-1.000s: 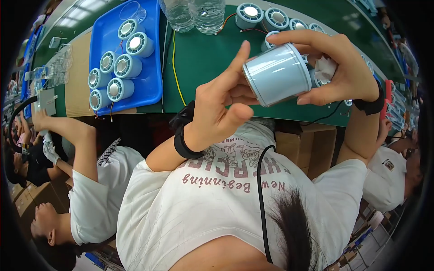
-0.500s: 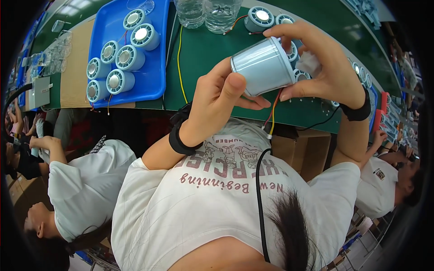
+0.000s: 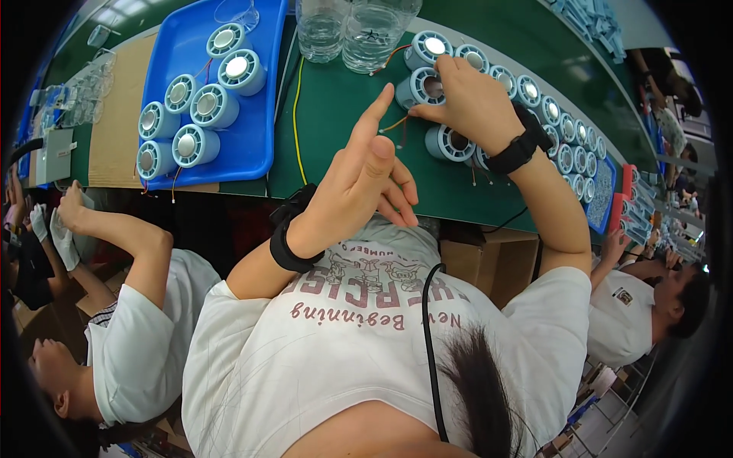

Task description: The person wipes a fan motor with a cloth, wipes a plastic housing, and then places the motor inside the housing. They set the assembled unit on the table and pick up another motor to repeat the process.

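My right hand (image 3: 481, 107) has its thumb and fingers around the right side of a light-blue round fan-like housing (image 3: 408, 90). This housing stands on the green table, its slotted ring and disc facing up, partly covered by my fingers. Thin red and yellow wires (image 3: 398, 126) come out from beside it. To the left, my left hand (image 3: 359, 179) is raised above the table's near edge, fingers stretched and holding nothing. Another such housing (image 3: 450, 143) sits just below my right hand. Whether the white wad is still in my right palm is hidden.
A blue tray (image 3: 263, 145) with several similar housings lies left, beside a yellow cable (image 3: 298, 114). Two clear water containers (image 3: 370, 42) stand at the back. Rows of housings (image 3: 565, 137) extend right towards another blue tray (image 3: 602, 195). Co-workers sit on both sides.
The housing that was between both hands is now on the table at the back, under my right hand. My left hand has let go and its fingers have straightened.
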Demonstrator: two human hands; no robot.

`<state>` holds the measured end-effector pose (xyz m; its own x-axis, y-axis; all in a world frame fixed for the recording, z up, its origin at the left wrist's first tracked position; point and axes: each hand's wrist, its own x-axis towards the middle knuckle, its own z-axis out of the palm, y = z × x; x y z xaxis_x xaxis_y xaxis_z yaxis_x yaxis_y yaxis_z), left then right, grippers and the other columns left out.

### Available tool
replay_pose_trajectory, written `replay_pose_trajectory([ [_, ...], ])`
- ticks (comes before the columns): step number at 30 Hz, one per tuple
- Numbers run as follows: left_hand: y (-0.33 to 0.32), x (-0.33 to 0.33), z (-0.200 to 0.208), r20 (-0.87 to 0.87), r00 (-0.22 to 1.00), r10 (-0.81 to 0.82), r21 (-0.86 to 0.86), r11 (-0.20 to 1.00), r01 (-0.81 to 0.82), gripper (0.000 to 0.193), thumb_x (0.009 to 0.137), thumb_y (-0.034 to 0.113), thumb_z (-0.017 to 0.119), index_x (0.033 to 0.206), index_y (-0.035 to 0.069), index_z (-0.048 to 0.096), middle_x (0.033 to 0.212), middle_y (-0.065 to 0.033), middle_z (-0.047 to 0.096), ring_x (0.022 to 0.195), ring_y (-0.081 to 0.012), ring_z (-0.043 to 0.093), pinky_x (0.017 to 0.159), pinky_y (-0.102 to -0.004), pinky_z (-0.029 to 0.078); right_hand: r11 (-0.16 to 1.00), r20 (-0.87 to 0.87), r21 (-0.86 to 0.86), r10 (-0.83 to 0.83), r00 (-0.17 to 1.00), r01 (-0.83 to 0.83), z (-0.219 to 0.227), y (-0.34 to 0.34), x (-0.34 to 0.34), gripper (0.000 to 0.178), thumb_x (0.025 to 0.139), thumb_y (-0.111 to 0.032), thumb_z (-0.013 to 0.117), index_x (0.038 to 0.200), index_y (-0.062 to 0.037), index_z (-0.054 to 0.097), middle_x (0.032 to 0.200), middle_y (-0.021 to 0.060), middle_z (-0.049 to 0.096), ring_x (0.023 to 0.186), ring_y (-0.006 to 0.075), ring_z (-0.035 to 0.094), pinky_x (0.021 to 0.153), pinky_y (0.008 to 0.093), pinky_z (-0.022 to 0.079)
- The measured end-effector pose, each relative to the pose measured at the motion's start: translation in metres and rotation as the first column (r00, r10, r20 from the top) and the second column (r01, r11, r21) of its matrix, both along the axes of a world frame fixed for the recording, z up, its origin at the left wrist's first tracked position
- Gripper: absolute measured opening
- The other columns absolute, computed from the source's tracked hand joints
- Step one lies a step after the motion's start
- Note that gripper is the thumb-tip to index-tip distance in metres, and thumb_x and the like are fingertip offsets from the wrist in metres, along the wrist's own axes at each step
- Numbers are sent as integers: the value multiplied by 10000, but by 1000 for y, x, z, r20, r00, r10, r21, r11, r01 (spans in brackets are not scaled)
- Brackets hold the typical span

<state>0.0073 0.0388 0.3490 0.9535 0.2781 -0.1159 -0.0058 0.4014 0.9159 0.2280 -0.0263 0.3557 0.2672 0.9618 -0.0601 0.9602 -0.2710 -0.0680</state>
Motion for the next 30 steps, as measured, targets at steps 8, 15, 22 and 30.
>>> replay_pose_trajectory([
  [8, 3, 0, -9, 2, 1000, -14, -29, 999, 14, 818, 948, 652, 233, 1490, 42, 172, 834, -172, 622, 714, -248, 691, 622, -297, 575, 997, 133, 21, -71, 989, 69, 8, 11, -5, 665, 740, -626, 689, 904, 5, 557, 734, 153, 638, 660, 343, 646, 608, 400, 529],
  [15, 10, -2, -16, 45, 998, 33, -37, 999, -31, 703, 993, 562, 262, 1393, -5, 372, 841, -144, 616, 734, -222, 686, 643, -291, 570, 953, 208, 303, -77, 975, 10, 68, 40, 60, 504, 831, -498, 668, 1004, -29, 608, 731, 170, 650, 685, 366, 647, 625, 374, 519],
  [22, 12, -8, -14, 70, 995, 76, 28, 997, -78, 705, 995, 562, 253, 1298, -27, 495, 854, -133, 614, 762, -221, 686, 661, -292, 574, 856, 58, 411, 318, 946, -313, 46, 152, 99, 297, 806, -246, 670, 1035, -57, 663, 987, 170, 667, 941, 341, 632, 802, 432, 507],
  [30, 28, -17, -13, 23, 981, 192, 138, 971, -194, 744, 991, 581, 219, 1277, -46, 500, 862, -147, 619, 761, -242, 692, 681, -307, 581, 925, 66, 232, 293, 954, -301, -55, 260, 129, 635, 733, -48, 718, 1303, -247, 521, 1308, 146, 507, 1174, 338, 538, 958, 428, 488],
])
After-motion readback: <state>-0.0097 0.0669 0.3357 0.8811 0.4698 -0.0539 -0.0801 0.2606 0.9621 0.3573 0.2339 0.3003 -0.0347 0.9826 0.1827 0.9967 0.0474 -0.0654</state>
